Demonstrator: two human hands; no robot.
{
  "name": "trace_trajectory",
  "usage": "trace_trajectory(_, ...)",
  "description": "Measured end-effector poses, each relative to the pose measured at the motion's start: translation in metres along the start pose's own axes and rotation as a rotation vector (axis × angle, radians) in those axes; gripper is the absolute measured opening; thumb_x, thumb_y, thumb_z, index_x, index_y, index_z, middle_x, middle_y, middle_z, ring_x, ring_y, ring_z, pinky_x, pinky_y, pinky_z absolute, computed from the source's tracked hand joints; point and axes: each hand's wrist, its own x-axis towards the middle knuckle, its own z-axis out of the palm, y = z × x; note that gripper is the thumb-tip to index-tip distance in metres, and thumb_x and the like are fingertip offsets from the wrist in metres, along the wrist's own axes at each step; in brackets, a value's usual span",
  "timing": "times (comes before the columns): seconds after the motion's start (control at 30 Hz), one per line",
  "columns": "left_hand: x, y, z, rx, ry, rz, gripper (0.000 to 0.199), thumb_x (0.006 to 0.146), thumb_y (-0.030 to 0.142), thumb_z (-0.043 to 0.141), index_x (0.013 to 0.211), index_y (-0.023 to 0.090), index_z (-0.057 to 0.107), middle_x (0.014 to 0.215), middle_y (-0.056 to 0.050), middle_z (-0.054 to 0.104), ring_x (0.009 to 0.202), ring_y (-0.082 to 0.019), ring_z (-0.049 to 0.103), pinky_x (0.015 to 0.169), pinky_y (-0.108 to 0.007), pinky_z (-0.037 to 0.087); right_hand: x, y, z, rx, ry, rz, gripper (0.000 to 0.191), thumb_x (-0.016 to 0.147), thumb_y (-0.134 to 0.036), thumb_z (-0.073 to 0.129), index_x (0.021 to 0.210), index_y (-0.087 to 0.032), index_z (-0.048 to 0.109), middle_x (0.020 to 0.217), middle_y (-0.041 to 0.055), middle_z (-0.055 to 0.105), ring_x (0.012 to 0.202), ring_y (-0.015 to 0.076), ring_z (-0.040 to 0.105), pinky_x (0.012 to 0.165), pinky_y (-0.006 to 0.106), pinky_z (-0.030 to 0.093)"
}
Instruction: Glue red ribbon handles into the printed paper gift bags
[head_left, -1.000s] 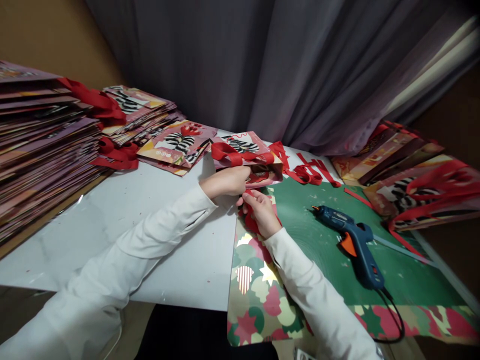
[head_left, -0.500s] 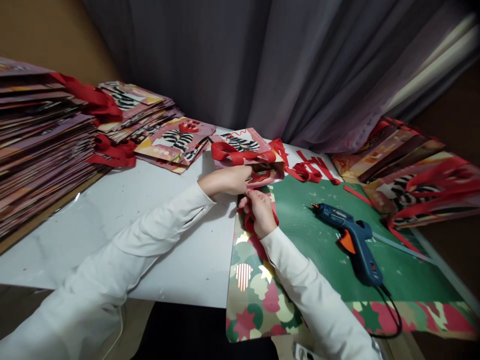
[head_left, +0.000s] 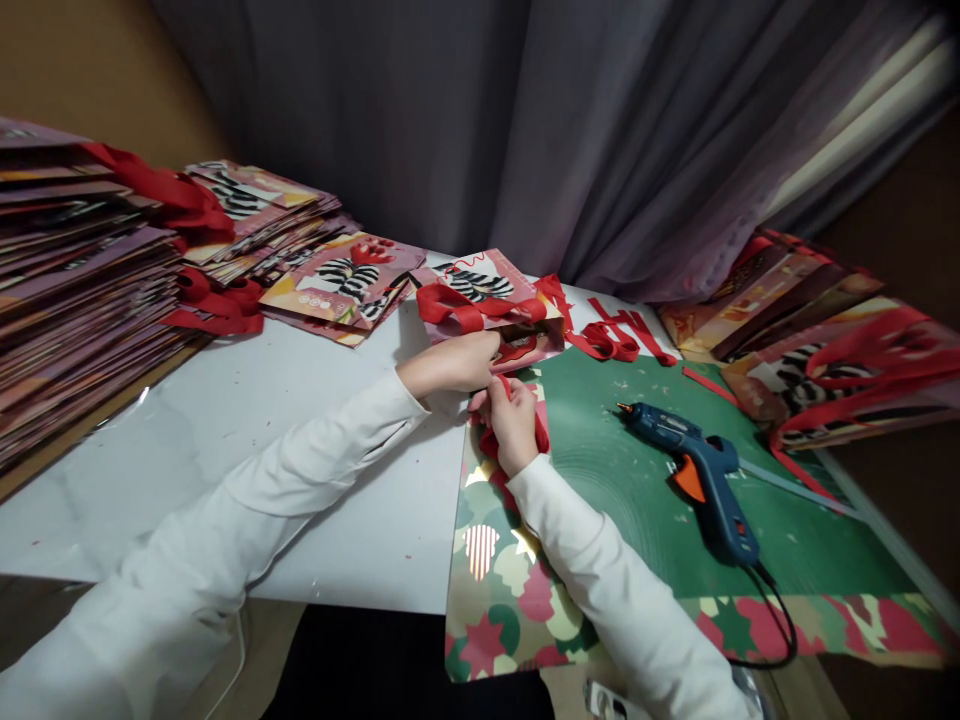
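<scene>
A pink paper gift bag (head_left: pixel 484 275) with a black-and-white striped bow print lies at the middle of the table, its mouth facing me. Across it runs a loop of red ribbon (head_left: pixel 450 308). My left hand (head_left: pixel 456 362) grips the lower edge of the mouth; its fingertips are partly hidden inside. Just below, my right hand (head_left: pixel 513 412) pinches a red ribbon end (head_left: pixel 501 383), close to the bag's edge and the left fingers. More ribbon hangs around the right hand. Whether that ribbon end touches the bag, I cannot tell.
A blue glue gun (head_left: pixel 694 460) with an orange trigger lies on a green mat (head_left: pixel 600 480) at right. Red ribbon pieces (head_left: pixel 611 338) lie behind it. Tall stacks of folded bags (head_left: pixel 67 310) stand left, another bag (head_left: pixel 349 285) nearer, and standing bags (head_left: pixel 832 370) at right.
My right hand has shifted slightly and turned, and red ribbon now shows between its fingertips. My left hand stays at the bag's mouth. The whole view has moved a little.
</scene>
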Motion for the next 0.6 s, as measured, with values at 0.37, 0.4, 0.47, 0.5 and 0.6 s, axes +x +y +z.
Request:
trace_trajectory(0.37, -0.002, 0.003, 0.002, -0.05, -0.008, -0.013, 0.028, 0.069, 0.011, 0.057, 0.096, 0.016, 0.057, 0.078, -0.005, 0.071, 0.068, -0.019, 0.066, 0.051, -0.021, 0.039, 0.009, 0.001, -0.013, 0.066, -0.33, 0.024, 0.045, 0.071, -0.059, 0.071, 0.075, -0.023, 0.045, 0.058, -0.0083, 0.062, 0.031, 0.0047, 0.043, 0.039, 0.022, 0.045)
trace_trajectory(0.4, -0.002, 0.004, 0.002, -0.06, -0.008, -0.012, 0.03, 0.069, 0.011, 0.057, 0.098, 0.016, 0.057, 0.077, -0.005, 0.071, 0.067, -0.019, 0.066, 0.05, -0.021, 0.039, 0.01, 0.002, -0.012, 0.06, -0.329, 0.021, 0.046, 0.071, -0.061, 0.07, 0.075, -0.023, 0.045, 0.059, -0.0079, 0.062, 0.031, 0.0047, 0.042, 0.039, 0.022, 0.045)
trace_trajectory(0.47, -0.004, 0.006, 0.001, -0.085, -0.007, -0.023, 0.036, 0.069, 0.01, 0.057, 0.104, 0.016, 0.056, 0.078, -0.005, 0.071, 0.065, -0.018, 0.066, 0.049, -0.021, 0.038, 0.01, 0.003, -0.011, 0.042, -0.3, -0.006, 0.046, 0.073, -0.063, 0.066, 0.077, -0.023, 0.044, 0.061, -0.0072, 0.064, 0.031, 0.0041, 0.041, 0.037, 0.021, 0.041)
trace_trajectory(0.5, -0.005, 0.007, 0.0, -0.095, -0.01, -0.035, 0.039, 0.07, 0.008, 0.056, 0.108, 0.016, 0.055, 0.078, -0.005, 0.072, 0.065, -0.018, 0.066, 0.049, -0.02, 0.039, 0.009, 0.004, -0.01, 0.024, -0.278, -0.026, 0.046, 0.074, -0.064, 0.064, 0.078, -0.023, 0.043, 0.061, -0.0073, 0.064, 0.03, 0.0041, 0.04, 0.035, 0.02, 0.039)
trace_trajectory(0.6, -0.008, 0.012, -0.004, -0.099, -0.046, -0.071, 0.046, 0.071, 0.005, 0.052, 0.116, 0.016, 0.053, 0.079, -0.005, 0.073, 0.068, -0.017, 0.068, 0.053, -0.02, 0.042, 0.005, 0.008, -0.006, -0.088, -0.221, -0.087, 0.039, 0.083, -0.061, 0.056, 0.079, -0.024, 0.041, 0.058, -0.0082, 0.063, 0.03, 0.0054, 0.04, 0.033, 0.019, 0.032)
